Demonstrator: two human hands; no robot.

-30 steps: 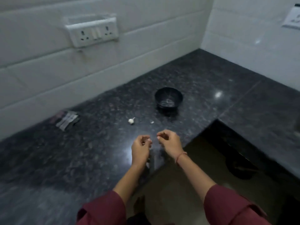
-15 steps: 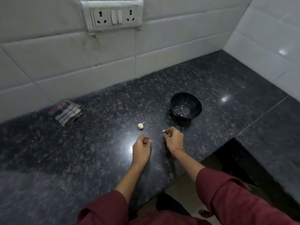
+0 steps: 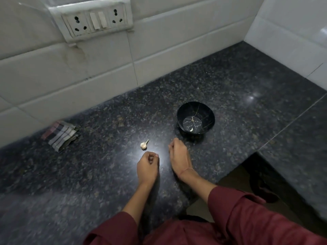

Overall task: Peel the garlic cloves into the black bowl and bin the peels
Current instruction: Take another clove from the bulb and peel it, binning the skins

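A peeled clove lies in the bowl, near the right hand; an unpeeled clove waits on the desk by the left hand. Both hands' fingers curl, perhaps keeping peels; I cannot tell.

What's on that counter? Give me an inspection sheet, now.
Surface: dark speckled granite counter, glare near the hands.
Job's things: black bowl holds one peeled clove; a garlic clove, seemingly unpeeled, lies on the counter left of the bowl; no bin seen.
Clutter: folded checked cloth by the wall.
Hands: left hand and right hand curled low over the counter; contents cannot be told.
Cables: nothing seen.
Surroundings: white wall tiles, socket plate.
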